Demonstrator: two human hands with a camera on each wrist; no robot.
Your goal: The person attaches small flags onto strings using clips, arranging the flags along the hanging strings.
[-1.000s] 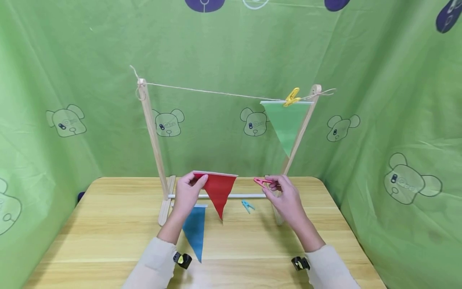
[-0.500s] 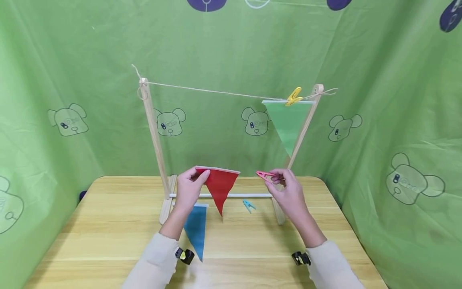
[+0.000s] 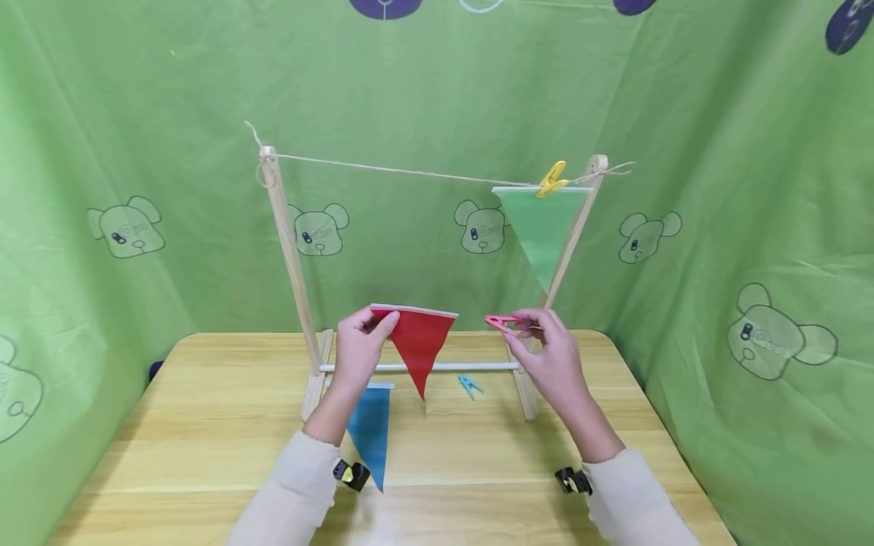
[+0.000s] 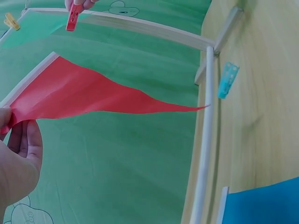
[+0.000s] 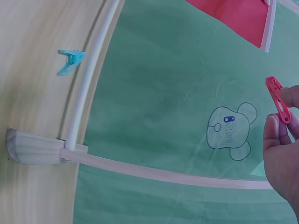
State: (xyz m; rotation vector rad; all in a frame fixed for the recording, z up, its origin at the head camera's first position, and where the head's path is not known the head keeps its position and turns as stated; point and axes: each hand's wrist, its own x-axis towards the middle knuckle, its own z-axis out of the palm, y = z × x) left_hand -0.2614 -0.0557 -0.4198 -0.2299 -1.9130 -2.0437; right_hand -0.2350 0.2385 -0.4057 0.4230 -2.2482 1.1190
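Note:
My left hand (image 3: 359, 349) pinches a red triangular pennant (image 3: 422, 340) by the left end of its white-edged top, so its point hangs down above the table. To the right, my right hand (image 3: 549, 349) holds a pink clothespin (image 3: 501, 324) between thumb and fingers, its nose toward the pennant but apart from it. Both hands are below the string (image 3: 382, 167). A green pennant (image 3: 546, 231) hangs at the string's right end under a yellow clothespin (image 3: 551, 180). Beneath my left forearm a blue pennant (image 3: 371, 428) lies on the table, partly covered.
Two wooden posts, left (image 3: 290, 250) and right (image 3: 576, 227), carry the string. A white rod (image 3: 478, 367) joins their feet low down. A light blue clothespin (image 3: 470, 387) lies on the wooden table (image 3: 464, 462). Green printed fabric (image 3: 423, 91) surrounds it.
Both hands have risen a little, bringing the red pennant and the pink clothespin upward. The hold on each is the same. The other pennants and the blue clothespin have stayed put.

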